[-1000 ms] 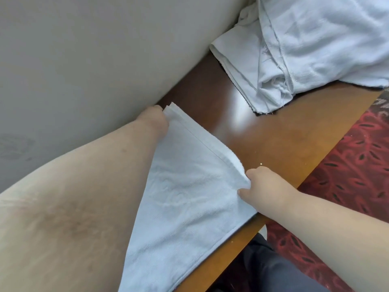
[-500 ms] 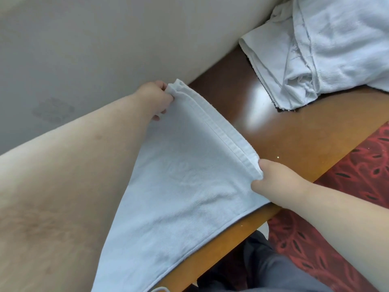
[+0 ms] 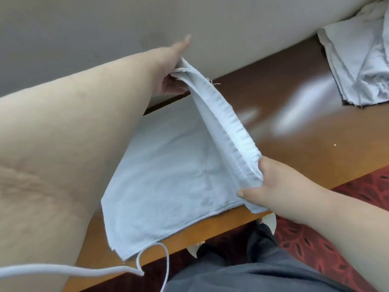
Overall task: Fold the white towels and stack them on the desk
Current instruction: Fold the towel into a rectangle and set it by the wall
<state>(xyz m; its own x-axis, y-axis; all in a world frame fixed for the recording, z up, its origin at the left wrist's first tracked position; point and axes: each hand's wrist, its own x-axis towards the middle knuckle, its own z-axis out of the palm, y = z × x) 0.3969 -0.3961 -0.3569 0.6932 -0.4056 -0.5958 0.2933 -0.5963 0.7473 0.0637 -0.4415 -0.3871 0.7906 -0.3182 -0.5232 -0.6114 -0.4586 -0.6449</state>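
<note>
Two hands are seen on one white towel (image 3: 168,175), which lies partly flat on the brown desk (image 3: 305,144), its near corner overhanging the front edge. No brand, label or writing can be read on anything in view. The far corner of the lifted hem is pinched by the left hand (image 3: 168,76), thumb below and one finger stretched out towards the wall (image 3: 84,28); the remaining fingers are hidden behind the cloth. The near corner is gripped by the right hand (image 3: 280,182), its fingers curled under the folded edge and mostly covered. Compared with half a second ago, the hemmed edge is raised higher off the desk and drawn taut between the hands, and the view is shifted so that more of the desk is shown. A heap of white towels (image 3: 357,66) is cut off at the upper right. A white cord (image 3: 63,270) is blurred across the lower left, and dark trousers (image 3: 252,270) and red carpet (image 3: 368,186) are seen below.
</note>
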